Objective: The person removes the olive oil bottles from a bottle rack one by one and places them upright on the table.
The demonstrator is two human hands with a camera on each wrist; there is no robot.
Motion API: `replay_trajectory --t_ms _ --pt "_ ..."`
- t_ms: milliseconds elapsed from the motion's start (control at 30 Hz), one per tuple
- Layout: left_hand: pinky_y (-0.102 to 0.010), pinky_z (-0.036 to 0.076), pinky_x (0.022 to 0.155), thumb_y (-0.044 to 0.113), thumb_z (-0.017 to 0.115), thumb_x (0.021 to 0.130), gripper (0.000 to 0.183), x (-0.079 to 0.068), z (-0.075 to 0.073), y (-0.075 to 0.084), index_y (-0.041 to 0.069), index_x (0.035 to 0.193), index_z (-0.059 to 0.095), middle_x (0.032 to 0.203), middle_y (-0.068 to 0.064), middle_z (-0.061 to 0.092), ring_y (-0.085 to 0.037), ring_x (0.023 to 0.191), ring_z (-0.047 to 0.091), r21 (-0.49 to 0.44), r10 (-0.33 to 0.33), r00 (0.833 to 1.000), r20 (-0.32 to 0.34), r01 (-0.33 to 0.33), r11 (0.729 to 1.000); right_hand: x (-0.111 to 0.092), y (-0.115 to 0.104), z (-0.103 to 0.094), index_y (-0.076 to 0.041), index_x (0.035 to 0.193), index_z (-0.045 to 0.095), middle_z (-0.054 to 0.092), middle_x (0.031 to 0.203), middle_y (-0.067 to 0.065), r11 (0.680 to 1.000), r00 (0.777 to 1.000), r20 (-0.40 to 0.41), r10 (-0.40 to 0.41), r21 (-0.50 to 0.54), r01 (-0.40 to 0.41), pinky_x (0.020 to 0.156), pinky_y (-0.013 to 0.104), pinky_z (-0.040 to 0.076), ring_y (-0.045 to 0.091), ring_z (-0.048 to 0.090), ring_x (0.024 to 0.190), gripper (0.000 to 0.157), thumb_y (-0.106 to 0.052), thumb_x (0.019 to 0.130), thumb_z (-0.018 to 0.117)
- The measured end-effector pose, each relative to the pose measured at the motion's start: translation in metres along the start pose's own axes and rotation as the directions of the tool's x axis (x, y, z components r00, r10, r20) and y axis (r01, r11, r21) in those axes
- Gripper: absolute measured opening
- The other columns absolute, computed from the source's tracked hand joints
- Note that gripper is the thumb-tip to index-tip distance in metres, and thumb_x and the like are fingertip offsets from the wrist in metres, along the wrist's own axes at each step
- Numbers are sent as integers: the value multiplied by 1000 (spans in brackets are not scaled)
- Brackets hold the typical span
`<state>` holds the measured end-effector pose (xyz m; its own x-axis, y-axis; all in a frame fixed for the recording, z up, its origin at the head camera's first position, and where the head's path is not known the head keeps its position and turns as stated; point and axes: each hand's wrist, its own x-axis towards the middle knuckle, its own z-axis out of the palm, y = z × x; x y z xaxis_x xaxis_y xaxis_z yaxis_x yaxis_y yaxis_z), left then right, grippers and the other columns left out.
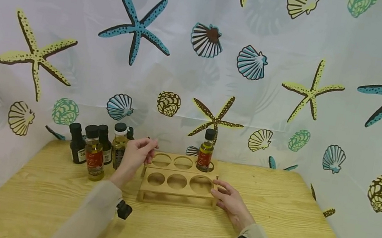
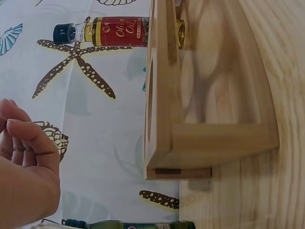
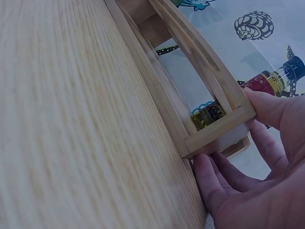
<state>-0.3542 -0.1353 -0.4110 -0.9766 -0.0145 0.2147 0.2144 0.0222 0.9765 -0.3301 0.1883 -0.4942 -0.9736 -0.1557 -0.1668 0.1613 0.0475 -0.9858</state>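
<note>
A two-tier wooden bottle rack [image 1: 178, 192] with round holes stands on the table. An olive oil bottle [image 1: 204, 155] with a red label and black cap stands upright in its back right hole. My right hand [image 1: 231, 203] grips the rack's right end; in the right wrist view its fingers [image 3: 209, 181] bear on the lower corner of that end and the thumb [image 3: 269, 102] lies at the upper corner. My left hand [image 1: 137, 154] is raised by the rack's back left corner, its fingers loosely curled with nothing in them, as the left wrist view also shows.
To the left stand several bottles: a red-labelled oil bottle [image 1: 95, 157], a clear, black-capped bottle [image 1: 119, 145] partly behind the left arm, and dark bottles [image 1: 77, 144]. A printed curtain [image 1: 198, 74] hangs behind the wooden table [image 1: 274, 209].
</note>
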Motion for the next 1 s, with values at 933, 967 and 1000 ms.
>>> replay_trajectory --t_ms 933,967,1000 --pt "-23 46 49 32 62 98 30 10 47 6 4 92 69 68 -3 60 -13 51 54 -20 -51 996 73 53 998 -3 -3 4 -13 138 56 39 149 21 1000 999 -49 -13 -3 13 77 30 49 26 53 120 44 -20 95 66" --pt "-23 46 49 33 62 98 30 13 47 2 4 92 69 69 -3 60 -12 51 54 -19 -48 996 72 49 999 -4 -3 4 -12 138 56 39 148 21 1000 999 -49 -14 -4 14 77 31 49 26 53 120 45 -21 95 66" --pt "-23 46 49 34 62 98 30 13 48 0 4 93 69 69 -3 60 -12 51 53 -13 -51 996 74 52 999 -5 -3 4 -13 138 56 39 148 20 1000 999 -49 -14 -1 14 77 30 49 26 53 121 45 -21 95 67"
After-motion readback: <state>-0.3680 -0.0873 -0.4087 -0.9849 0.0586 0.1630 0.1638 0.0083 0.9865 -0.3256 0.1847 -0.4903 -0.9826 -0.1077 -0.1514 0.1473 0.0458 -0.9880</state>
